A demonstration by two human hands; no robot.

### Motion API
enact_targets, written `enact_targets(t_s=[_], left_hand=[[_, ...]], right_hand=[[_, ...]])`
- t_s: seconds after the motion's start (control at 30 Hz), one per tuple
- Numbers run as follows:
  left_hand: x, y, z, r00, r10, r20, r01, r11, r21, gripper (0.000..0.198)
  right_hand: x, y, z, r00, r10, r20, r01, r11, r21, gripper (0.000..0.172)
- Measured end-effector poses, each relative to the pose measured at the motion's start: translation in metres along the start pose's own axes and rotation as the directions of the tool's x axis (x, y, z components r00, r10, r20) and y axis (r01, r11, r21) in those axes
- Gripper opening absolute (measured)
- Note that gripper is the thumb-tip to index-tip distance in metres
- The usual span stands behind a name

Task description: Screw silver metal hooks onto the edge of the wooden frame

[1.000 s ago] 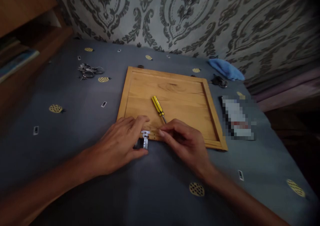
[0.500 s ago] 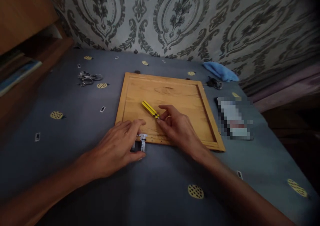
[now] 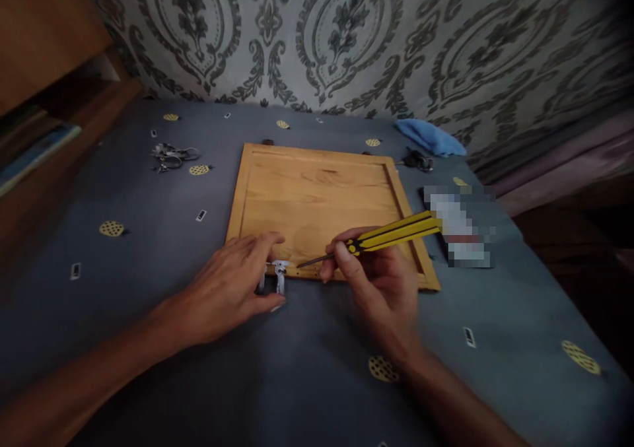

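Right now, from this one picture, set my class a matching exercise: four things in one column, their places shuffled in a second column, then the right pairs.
Things
1. screwdriver
2. metal hinge
3. blue cloth
4. bunch of metal parts

Places
A. far right, by the wall
B. in the right hand
C. far left on the grey cover
D. held at the wooden panel's near edge by the left hand

Pairs: 1-B, 2-D, 3-A, 4-C

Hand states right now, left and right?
Left hand: closed, pinching the metal hinge at the wooden panel's near edge.
Right hand: closed on the screwdriver, tip toward the hinge.
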State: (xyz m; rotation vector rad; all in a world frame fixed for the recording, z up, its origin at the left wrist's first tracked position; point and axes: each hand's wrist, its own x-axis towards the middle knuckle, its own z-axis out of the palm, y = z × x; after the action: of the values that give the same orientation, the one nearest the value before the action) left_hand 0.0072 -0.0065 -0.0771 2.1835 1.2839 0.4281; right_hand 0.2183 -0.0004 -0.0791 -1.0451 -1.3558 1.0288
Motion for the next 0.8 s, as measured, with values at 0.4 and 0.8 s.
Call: enact_targets(t_s=[0.4, 0.8], left_hand=[[0.0, -0.003, 0.003, 0.999, 0.029, -0.043, -0.028, 1.0, 0.012, 0.071], [0.0, -0.003, 0.003, 0.998, 0.022, -0.053, -0.023, 1.0, -0.021, 0.068]], right_hand=[[-0.008, 0.007, 0.007, 0.998, 0.0, 0.067, 0.002, 1.0, -0.026, 0.007], [-0.008, 0.013, 0.01, 0.996, 0.033, 0.089, -0.027, 0.998, -0.059, 0.009]])
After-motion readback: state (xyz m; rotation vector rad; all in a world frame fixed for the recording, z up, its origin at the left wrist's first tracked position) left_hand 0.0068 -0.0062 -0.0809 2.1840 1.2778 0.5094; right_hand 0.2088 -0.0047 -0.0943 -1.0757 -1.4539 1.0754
